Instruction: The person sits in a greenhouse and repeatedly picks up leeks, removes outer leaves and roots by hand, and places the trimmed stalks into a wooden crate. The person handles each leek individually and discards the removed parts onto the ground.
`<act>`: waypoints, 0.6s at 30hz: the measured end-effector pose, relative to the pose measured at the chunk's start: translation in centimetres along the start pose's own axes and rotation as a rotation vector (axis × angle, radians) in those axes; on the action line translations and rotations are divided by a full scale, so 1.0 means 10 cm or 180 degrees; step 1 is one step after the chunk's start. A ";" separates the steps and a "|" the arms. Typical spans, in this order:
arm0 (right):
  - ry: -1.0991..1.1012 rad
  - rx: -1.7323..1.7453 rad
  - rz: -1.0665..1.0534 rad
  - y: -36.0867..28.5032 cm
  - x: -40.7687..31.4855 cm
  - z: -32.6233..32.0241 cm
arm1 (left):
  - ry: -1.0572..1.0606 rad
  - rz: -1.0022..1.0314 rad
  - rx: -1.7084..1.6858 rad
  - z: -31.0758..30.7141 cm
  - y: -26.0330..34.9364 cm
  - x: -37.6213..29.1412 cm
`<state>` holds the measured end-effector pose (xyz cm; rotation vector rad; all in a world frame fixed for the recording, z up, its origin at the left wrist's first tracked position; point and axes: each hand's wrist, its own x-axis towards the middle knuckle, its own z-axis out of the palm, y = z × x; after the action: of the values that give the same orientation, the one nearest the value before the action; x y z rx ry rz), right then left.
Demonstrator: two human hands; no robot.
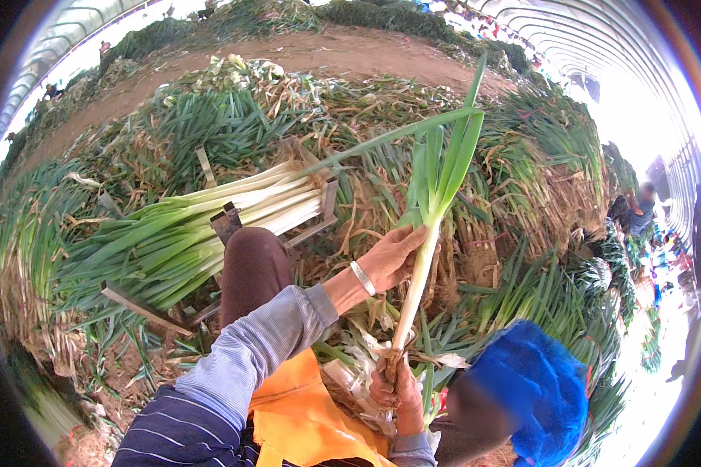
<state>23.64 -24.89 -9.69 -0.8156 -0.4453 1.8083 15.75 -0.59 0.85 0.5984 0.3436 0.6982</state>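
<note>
My left hand [392, 258], with a silver bracelet at the wrist, grips one large green onion [416, 289] just below where its leaves fan out. Around the root end my right hand [398, 388] is closed. The stalk stands tilted, its white shank bare and its green leaves up, one leaf bent over to the left. Dry husk and roots hang by the right fingers. Left of my knee, a bundle of trimmed green onions [251, 201] lies in a metal frame [329, 201], white ends to the right.
Close at my right is a person in a blue head covering [537, 379]. Peeled husks [362, 350] lie below my hands. Heaped green onions [514, 146] surround me, with a bare dirt path [362, 52] beyond. Another person [641, 207] is farther right.
</note>
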 end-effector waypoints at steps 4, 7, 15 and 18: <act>-0.0028 -0.0113 0.0021 0.04 -0.02 -0.04 | 0.0032 0.0032 -0.0051 -0.04 0.01 -0.05; -0.0125 -0.0396 0.0000 0.00 -0.02 0.01 | -0.0176 0.0083 0.0408 -0.08 0.08 -0.07; -0.0229 -0.0634 -0.0093 -0.03 -0.06 0.13 | -0.0856 -0.0502 0.0787 -0.38 0.24 -0.10; -0.0285 -0.0503 -0.0142 -0.02 -0.08 0.12 | -0.1556 -0.0941 0.1838 -0.69 -0.08 -0.20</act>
<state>23.12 -25.46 -8.46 -0.8278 -0.6664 1.7897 11.43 0.27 -4.85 1.2099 0.1649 0.1420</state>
